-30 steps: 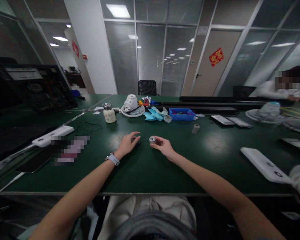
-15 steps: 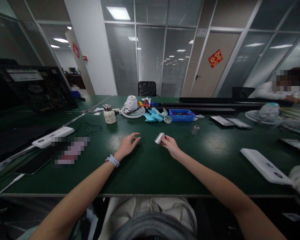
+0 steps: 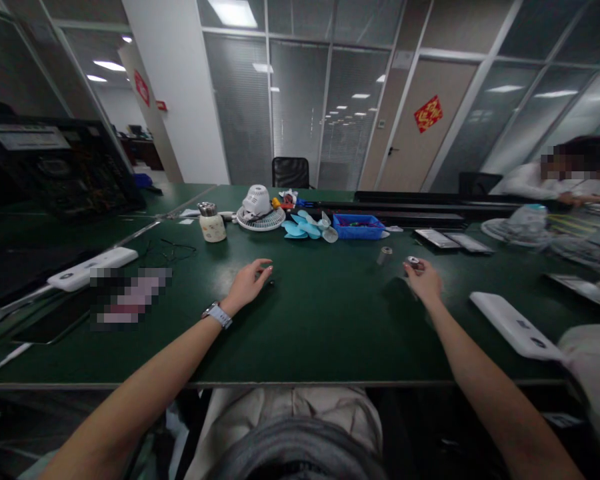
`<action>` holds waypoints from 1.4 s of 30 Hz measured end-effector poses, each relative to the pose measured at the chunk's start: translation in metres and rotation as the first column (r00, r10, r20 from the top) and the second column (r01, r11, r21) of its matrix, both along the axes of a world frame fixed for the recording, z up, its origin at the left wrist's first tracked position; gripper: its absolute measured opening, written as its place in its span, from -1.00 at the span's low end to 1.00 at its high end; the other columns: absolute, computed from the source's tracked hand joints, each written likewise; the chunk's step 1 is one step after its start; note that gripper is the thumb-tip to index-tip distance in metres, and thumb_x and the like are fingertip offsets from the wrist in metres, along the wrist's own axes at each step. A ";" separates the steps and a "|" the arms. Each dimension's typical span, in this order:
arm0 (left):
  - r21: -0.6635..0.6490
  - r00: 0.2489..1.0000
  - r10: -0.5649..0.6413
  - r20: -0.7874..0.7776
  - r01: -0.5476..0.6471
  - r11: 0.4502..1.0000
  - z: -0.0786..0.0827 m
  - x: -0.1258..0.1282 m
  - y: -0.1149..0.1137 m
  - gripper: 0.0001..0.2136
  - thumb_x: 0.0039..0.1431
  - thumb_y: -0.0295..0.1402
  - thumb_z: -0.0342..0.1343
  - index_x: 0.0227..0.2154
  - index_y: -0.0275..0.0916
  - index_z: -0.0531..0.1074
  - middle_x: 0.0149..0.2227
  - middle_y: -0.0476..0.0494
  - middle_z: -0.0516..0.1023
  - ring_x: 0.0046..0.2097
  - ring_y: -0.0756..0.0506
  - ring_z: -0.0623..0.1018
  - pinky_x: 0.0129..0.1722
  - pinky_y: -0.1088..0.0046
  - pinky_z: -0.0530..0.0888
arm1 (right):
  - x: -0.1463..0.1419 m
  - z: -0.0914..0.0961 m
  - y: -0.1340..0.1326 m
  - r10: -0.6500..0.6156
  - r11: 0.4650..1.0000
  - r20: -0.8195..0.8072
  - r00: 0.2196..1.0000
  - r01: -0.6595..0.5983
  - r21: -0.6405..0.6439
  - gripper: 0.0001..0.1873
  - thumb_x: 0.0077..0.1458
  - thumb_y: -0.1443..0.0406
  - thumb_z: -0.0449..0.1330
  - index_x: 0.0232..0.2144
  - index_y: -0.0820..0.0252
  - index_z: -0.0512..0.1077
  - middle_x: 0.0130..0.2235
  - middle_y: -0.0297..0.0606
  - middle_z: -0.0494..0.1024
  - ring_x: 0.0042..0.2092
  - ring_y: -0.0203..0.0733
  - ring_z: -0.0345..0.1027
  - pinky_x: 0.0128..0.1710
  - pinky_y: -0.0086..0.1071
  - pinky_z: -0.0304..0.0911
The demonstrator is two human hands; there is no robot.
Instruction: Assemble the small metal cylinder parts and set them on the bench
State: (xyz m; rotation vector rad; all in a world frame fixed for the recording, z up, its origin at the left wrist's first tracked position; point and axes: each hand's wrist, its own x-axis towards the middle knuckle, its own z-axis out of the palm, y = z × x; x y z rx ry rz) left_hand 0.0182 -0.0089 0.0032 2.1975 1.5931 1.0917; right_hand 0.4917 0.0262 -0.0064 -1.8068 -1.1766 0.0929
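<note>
Out to the right, my right hand (image 3: 427, 283) is closed on a shiny silver metal cylinder (image 3: 413, 261), its round end facing up. The cylinder's lower part is blurred and partly covered by my fingers. A similar, smaller-looking metal cylinder (image 3: 385, 255) stands upright on the green table, just left of that hand. My left hand (image 3: 247, 285) is over the table on the left, fingers loosely curved and apart, with nothing seen in it. A tiny dark thing (image 3: 272, 283) lies by its thumb; its kind cannot be made out.
Along the back are a patterned bottle (image 3: 213, 225), a white fan part (image 3: 260, 213), blue fan blades (image 3: 305, 225) and a blue tray (image 3: 359, 227). White devices lie left (image 3: 94, 269) and right (image 3: 515, 325). Another person (image 3: 545, 183) sits at the far right.
My right hand has carried the silver cylinder rightward from the middle, past the standing cylinder, and turned it more upright. The left hand stays nearly in place; the view has shifted slightly.
</note>
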 end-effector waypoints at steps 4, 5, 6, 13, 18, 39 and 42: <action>-0.010 1.000 0.020 0.006 -0.020 1.000 0.002 0.001 -0.001 -0.62 0.25 -0.11 -0.08 -0.01 -0.21 0.38 -0.25 -0.18 0.60 -0.23 -0.14 0.58 -0.23 0.34 0.46 | -0.003 -0.002 0.003 0.049 0.998 -0.024 0.999 -0.049 -0.026 -0.59 0.00 0.20 0.21 -0.10 0.28 0.41 -0.18 -0.05 0.58 -0.22 -0.08 0.47 -0.19 -0.26 0.30; -0.010 1.000 0.024 0.010 -0.024 1.000 0.003 0.001 -0.002 -0.62 0.25 -0.12 -0.08 -0.01 -0.21 0.38 -0.26 -0.18 0.60 -0.23 -0.14 0.57 -0.23 0.34 0.46 | -0.003 -0.003 0.004 0.062 0.997 -0.025 0.998 -0.063 -0.038 -0.61 0.00 0.20 0.21 -0.11 0.28 0.41 -0.18 -0.06 0.57 -0.22 -0.09 0.47 -0.18 -0.27 0.30; -0.010 0.999 0.029 0.016 -0.029 1.000 0.004 0.002 -0.003 -0.63 0.25 -0.13 -0.08 -0.02 -0.22 0.38 -0.26 -0.18 0.60 -0.23 -0.14 0.57 -0.23 0.34 0.46 | -0.004 -0.004 0.004 0.073 0.996 -0.029 0.997 -0.074 -0.055 -0.62 0.01 0.20 0.20 -0.12 0.27 0.40 -0.18 -0.06 0.57 -0.21 -0.09 0.46 -0.18 -0.26 0.29; 0.033 0.986 0.133 0.102 -0.137 0.990 0.009 0.003 -0.005 -0.71 0.27 -0.26 -0.12 -0.06 -0.23 0.37 -0.26 -0.17 0.61 -0.24 -0.12 0.57 -0.22 0.36 0.42 | -0.043 0.013 -0.015 -0.078 0.974 0.264 0.961 0.017 0.224 -0.39 -0.04 0.20 0.22 0.07 0.27 0.26 0.07 0.04 0.38 0.09 0.08 0.24 0.05 -0.04 0.10; 0.039 0.973 0.165 0.162 -0.173 0.984 0.007 0.002 -0.004 -0.73 0.25 -0.30 -0.12 -0.06 -0.22 0.36 -0.35 -0.11 0.59 -0.33 -0.09 0.55 -0.32 0.44 0.39 | -0.155 0.025 -0.035 0.591 0.773 0.352 0.725 -0.635 0.010 -0.61 0.13 0.10 0.11 -0.06 0.14 0.45 -0.22 -0.19 0.54 -0.19 -0.14 0.39 -0.13 -0.25 0.23; 0.011 0.982 0.102 0.157 -0.105 0.994 0.005 0.003 -0.004 -0.72 0.23 -0.24 -0.09 -0.09 -0.21 0.37 -0.45 -0.04 0.55 -0.46 -0.04 0.50 -0.42 0.48 0.34 | -0.167 0.014 -0.012 0.676 0.664 0.333 0.658 -0.739 0.113 -0.77 0.13 0.13 0.17 -0.31 0.09 0.58 -0.28 -0.25 0.58 -0.23 -0.18 0.42 -0.17 -0.31 0.27; -0.005 0.985 0.094 0.143 -0.095 0.996 0.005 0.004 -0.004 -0.72 0.23 -0.24 -0.10 -0.10 -0.21 0.38 -0.45 -0.04 0.55 -0.45 -0.04 0.50 -0.43 0.49 0.33 | -0.087 0.024 -0.001 0.379 0.853 0.445 0.811 -0.492 0.172 -0.74 0.15 0.15 0.13 -0.29 0.10 0.59 -0.24 -0.19 0.61 -0.17 -0.09 0.45 -0.08 -0.23 0.25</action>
